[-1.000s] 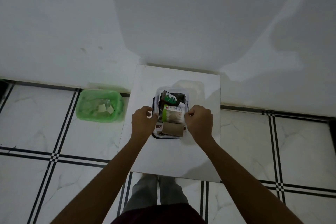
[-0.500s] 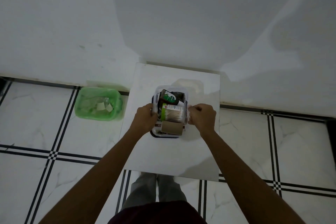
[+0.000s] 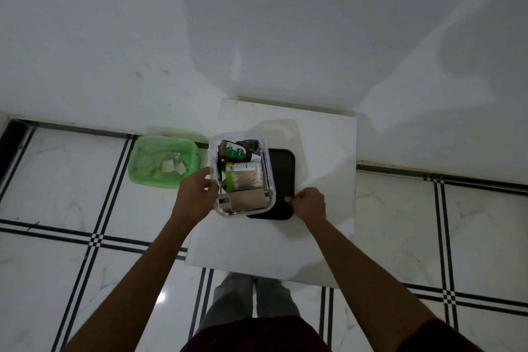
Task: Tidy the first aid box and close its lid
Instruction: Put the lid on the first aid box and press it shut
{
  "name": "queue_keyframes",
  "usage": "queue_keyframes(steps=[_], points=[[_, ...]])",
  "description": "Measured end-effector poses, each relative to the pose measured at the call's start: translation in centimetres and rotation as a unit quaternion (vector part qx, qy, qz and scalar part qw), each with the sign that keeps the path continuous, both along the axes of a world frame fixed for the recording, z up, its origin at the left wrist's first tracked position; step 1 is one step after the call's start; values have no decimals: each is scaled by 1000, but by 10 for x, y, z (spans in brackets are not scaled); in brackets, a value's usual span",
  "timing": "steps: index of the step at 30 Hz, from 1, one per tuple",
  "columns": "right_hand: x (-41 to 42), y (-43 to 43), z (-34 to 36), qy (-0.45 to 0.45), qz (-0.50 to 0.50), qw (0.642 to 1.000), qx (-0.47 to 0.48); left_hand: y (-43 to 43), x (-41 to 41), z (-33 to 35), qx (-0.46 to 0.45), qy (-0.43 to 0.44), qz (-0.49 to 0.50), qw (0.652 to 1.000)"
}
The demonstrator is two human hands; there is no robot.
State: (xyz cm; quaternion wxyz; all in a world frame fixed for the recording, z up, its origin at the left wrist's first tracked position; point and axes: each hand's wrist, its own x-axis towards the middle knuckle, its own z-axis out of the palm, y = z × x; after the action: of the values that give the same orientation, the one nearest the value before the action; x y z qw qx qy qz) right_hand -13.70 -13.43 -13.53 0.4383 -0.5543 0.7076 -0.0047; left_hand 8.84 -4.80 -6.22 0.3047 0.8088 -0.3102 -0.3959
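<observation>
The clear first aid box [image 3: 240,177] now sits further left than half a second ago, lifted or slid off the black lid [image 3: 281,183], which lies uncovered on the white table [image 3: 323,157]. The left hand [image 3: 197,194] has gone with the box's left wall, while the right hand [image 3: 310,204] has left the box and now pinches the lid's near right corner.

Left hand [image 3: 196,194]: grips clear first aid box [image 3: 214,151], at tabletop [image 3: 323,157] left edge.
Right hand [image 3: 310,204]: pinches black lid [image 3: 281,177].
</observation>
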Motion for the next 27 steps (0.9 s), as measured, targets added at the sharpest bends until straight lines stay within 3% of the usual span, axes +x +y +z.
queue_keyframes(steps=[6, 11, 14, 17, 23, 27], points=[[-32, -16, 13, -146, -152, 977, 37, -2, 1, -12, 8, 1, -8, 1000], [-40, -30, 64, -240, -158, 957, -27, -12, -15, -17, 10, 33, -34, 999], [-14, -18, 98, -199, -85, 956, -197, -16, -22, -24, -5, 31, -63, 998], [20, 9, 107, -157, 32, 921, -355, -20, -29, -18, -20, 54, -53, 997], [66, 62, 66, -120, 217, 881, -402, -18, -26, -12, -45, 217, 52, 974], [79, 74, 44, -106, 270, 873, -392, -25, -17, -10, -48, 251, 53, 965]])
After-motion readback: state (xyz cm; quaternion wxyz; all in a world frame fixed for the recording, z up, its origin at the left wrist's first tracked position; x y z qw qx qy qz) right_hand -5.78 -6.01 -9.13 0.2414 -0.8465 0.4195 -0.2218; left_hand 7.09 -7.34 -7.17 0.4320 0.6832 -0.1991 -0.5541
